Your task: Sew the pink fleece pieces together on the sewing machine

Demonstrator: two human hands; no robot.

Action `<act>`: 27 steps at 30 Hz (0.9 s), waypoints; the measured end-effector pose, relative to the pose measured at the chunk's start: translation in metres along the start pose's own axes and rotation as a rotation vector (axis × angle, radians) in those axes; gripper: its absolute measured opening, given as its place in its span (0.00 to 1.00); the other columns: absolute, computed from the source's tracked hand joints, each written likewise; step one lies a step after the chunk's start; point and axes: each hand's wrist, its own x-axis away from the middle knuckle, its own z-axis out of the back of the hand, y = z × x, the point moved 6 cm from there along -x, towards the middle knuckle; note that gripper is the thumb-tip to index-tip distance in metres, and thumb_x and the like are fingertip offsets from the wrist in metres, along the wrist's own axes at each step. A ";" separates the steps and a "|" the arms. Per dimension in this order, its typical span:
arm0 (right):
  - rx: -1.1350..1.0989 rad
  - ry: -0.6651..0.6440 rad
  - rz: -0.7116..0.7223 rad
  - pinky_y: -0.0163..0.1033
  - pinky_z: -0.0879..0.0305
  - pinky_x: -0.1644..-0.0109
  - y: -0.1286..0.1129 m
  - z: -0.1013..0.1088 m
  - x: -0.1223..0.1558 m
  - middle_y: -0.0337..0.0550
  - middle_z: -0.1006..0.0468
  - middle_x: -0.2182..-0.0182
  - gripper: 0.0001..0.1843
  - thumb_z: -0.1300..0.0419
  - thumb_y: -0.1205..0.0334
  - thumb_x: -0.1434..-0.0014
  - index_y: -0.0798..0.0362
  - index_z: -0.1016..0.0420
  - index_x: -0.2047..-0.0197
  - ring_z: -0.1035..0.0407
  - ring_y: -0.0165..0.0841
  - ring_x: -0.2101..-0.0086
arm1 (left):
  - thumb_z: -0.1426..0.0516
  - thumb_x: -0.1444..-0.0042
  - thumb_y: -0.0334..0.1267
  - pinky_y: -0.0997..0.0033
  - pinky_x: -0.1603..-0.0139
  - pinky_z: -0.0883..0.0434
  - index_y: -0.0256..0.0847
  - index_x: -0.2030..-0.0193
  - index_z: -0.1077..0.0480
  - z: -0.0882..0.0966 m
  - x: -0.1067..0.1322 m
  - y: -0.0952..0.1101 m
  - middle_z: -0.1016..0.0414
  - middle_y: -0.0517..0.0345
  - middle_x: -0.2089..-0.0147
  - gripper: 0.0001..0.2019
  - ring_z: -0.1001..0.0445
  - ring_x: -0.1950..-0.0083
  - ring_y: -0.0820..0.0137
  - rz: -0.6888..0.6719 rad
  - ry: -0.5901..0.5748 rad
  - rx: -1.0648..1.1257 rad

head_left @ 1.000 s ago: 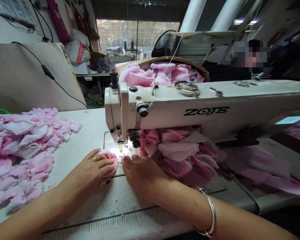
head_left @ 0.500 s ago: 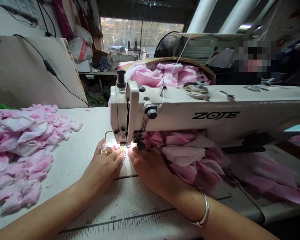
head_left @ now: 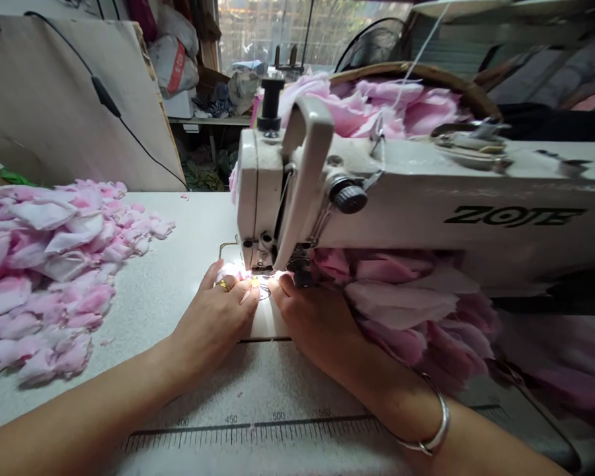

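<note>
A white sewing machine [head_left: 401,211] stands over the table, its lamp brightly lighting the needle area. Just left of the presser foot, a small pink-and-white fabric piece [head_left: 232,270] lies partly under the fingers of my left hand [head_left: 223,311]. That hand wears a gold ring, and its fingers are pressed together on the cloth. Close on the needle's right side, my right hand [head_left: 310,320] has its fingers curled, with thumb and fingertips at the cloth's edge. Glare and the fingers hide much of the piece. A yellow bit [head_left: 254,282] shows by my left fingertips.
A heap of pink fabric pieces [head_left: 54,264] covers the table's left side. More pink pieces [head_left: 401,304] lie under the machine arm, beside my right forearm. Behind the machine stands a round-rimmed container [head_left: 469,86] of pink fabric. A printed ruler [head_left: 258,433] runs along the front.
The view has moved closer and tilted down, so the machine looks larger and further right. Both hands stay at the needle, with the fabric piece still under the fingers.
</note>
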 end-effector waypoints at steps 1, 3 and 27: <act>0.025 -0.009 -0.014 0.38 0.35 0.66 0.001 0.000 0.000 0.54 0.24 0.59 0.19 0.55 0.77 0.40 0.57 0.25 0.55 0.29 0.38 0.63 | 0.52 0.36 0.30 0.44 0.35 0.48 0.38 0.47 0.33 0.000 0.000 0.000 0.25 0.54 0.54 0.14 0.31 0.49 0.60 -0.001 -0.003 0.001; 0.073 -0.020 -0.036 0.39 0.35 0.67 0.004 -0.001 0.002 0.52 0.24 0.59 0.19 0.54 0.77 0.40 0.56 0.25 0.55 0.28 0.38 0.64 | 0.51 0.37 0.30 0.45 0.35 0.48 0.39 0.47 0.33 0.000 0.000 0.001 0.25 0.55 0.54 0.13 0.31 0.48 0.61 0.004 0.001 0.000; 0.116 0.192 0.015 0.41 0.50 0.72 0.006 -0.003 0.021 0.47 0.24 0.65 0.08 0.48 0.67 0.38 0.53 0.28 0.63 0.31 0.35 0.72 | 0.50 0.37 0.30 0.47 0.39 0.42 0.40 0.50 0.31 -0.001 -0.001 -0.003 0.25 0.54 0.55 0.11 0.30 0.50 0.61 -0.016 0.041 0.016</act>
